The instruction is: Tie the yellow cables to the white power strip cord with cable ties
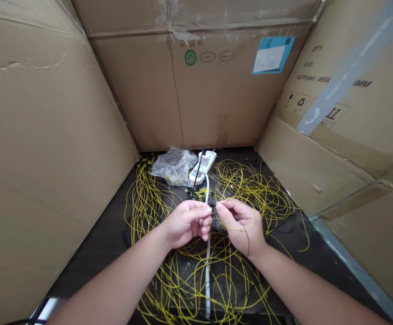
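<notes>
The black piece (pixel 213 206) spans the gap between left fingers (pixel 201 213), closed at its left end, their exact hold unclear, and right fingers (pixel 228 215), pinching its right.

Left of the white cable (pixel 207 275), the left hand (pixel 190 222) and left forearm (pixel 125 271) are bare. Right of it, the right hand (pixel 245 228) and right forearm (pixel 304 280) are bare, tapering to the wrist.

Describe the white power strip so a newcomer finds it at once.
Start at the foot of the back cardboard panel. Just right of the crumpled clear bag lies the power strip. Unlike the bag and yellow wires, it is white and oblong, crossed by a black cable.
</notes>
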{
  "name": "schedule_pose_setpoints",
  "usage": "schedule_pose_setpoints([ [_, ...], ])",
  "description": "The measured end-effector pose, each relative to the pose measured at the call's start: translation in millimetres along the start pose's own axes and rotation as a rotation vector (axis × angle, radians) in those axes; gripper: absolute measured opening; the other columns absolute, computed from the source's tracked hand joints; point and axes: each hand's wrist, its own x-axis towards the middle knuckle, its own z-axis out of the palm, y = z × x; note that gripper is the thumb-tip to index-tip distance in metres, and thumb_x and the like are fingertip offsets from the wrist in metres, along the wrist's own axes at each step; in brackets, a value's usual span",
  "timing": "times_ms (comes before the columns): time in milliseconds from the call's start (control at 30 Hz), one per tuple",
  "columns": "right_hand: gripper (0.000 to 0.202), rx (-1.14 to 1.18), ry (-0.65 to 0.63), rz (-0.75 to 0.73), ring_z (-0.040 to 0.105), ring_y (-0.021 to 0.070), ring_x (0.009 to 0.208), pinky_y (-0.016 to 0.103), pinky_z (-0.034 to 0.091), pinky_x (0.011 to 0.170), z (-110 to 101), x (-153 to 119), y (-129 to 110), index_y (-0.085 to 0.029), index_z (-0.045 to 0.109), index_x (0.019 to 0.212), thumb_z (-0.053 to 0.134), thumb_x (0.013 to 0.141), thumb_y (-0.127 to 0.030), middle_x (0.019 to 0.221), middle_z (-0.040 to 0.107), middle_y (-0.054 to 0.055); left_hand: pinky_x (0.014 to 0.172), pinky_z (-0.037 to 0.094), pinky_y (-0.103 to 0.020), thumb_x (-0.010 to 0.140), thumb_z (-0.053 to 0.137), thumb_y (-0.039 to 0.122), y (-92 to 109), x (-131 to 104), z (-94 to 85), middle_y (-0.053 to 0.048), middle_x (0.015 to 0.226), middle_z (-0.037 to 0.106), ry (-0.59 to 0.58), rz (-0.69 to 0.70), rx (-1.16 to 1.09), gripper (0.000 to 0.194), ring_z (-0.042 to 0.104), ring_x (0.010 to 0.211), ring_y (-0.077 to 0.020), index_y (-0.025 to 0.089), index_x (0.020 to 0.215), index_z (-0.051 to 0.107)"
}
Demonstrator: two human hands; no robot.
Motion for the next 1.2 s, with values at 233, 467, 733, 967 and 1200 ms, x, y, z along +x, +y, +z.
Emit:
schedule_pose_setpoints([
  [233, 0.010, -0.114, 0.024, -0.122, 0.057, 0.0158, 0.061, 0.029, 0.047, 0.054, -0.4, -1.2, 3.2, -0.020, 0.065, 0.077, 0.056, 0.081, -0.021, 0.072, 0.062, 0.004, 0.047, 0.045, -0.024, 0.080, 0.057, 0.030, -2.2, 1.2, 2.7, 0.002, 0.057, 0.048, 0.097, 0.097, 0.134, 0.024, 0.046, 0.047, -0.0075, 0.013, 0.064, 0.051],
  [467, 0.010, -0.162, 0.044, -0.170, 0.055, 0.0156, 0.059, 0.029, 0.046, 0.055, 1.6, -1.2, 5.0, -0.019, 0.064, 0.075, 0.056, 0.080, -0.018, 0.069, 0.059, 0.004, 0.047, 0.043, -0.024, 0.081, 0.054, 0.030, -8.1, 4.2, 2.5, 0.002, 0.053, 0.049, 0.209, 0.211, 0.285, 0.024, 0.046, 0.045, -0.0083, 0.013, 0.064, 0.050],
  [733, 0.013, -0.133, 0.016, -0.178, 0.054, 0.0149, 0.058, 0.029, 0.045, 0.057, 2.6, -1.4, 3.8, -0.019, 0.061, 0.069, 0.055, 0.080, -0.017, 0.067, 0.058, 0.004, 0.051, 0.044, -0.025, 0.082, 0.053, 0.031, -8.0, 2.7, 5.1, 0.001, 0.055, 0.053, 0.333, 0.309, 0.468, 0.023, 0.051, 0.048, -0.0099, 0.014, 0.066, 0.052],
  [967, 0.019, -0.025, -0.024, -0.119, 0.056, 0.0149, 0.066, 0.027, 0.046, 0.063, 3.3, 1.8, 4.6, -0.018, 0.058, 0.066, 0.052, 0.083, -0.018, 0.066, 0.056, 0.002, 0.069, 0.051, -0.027, 0.078, 0.058, 0.025, -2.0, -0.9, 12.5, -0.011, 0.105, 0.059, 0.395, 0.461, 0.523, 0.020, 0.060, 0.074, -0.0131, 0.011, 0.065, 0.059],
  [1200, 0.019, -0.118, -0.108, -0.171, 0.048, 0.0110, 0.056, 0.024, 0.039, 0.055, 2.5, 2.7, 5.8, -0.017, 0.057, 0.064, 0.051, 0.083, -0.017, 0.060, 0.052, 0.000, 0.066, 0.051, -0.027, 0.077, 0.058, 0.020, -6.7, 0.0, 6.8, -0.008, 0.089, 0.063, 0.433, 0.533, 0.555, 0.016, 0.059, 0.068, -0.0120, 0.011, 0.064, 0.061],
])
